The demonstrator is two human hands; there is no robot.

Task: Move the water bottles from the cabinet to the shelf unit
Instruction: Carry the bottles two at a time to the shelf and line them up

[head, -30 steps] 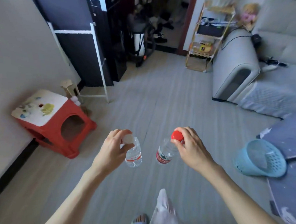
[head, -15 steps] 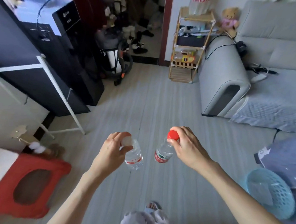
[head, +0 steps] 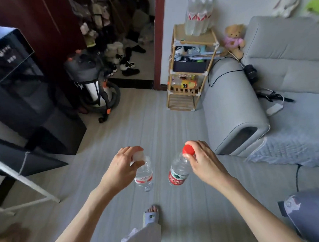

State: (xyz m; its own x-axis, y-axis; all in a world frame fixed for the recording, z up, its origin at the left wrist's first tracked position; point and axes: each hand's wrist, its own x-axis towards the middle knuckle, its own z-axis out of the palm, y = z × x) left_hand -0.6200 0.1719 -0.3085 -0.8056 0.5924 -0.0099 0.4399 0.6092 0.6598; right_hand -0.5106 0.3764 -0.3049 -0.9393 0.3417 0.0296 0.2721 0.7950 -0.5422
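The left hand (head: 122, 167) is pinching the white-cap bottle (head: 145, 175) by its top. The right hand (head: 203, 163) is pinching the red-cap bottle (head: 179, 172) the same way. Both are dangling over the floor. The shelf unit (head: 192, 67) is waiting at 12 o'clock. Swinging bottles might be slipping out, because only fingertips are gripping them.

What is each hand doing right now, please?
Left hand: closed on the white-capped bottle, gripped at its cap.
Right hand: closed on the red-capped bottle, gripped at its cap.

floor (head: 155, 120): grey planks | sofa (head: 287, 72): grey (right) | wall (head: 231, 10): white
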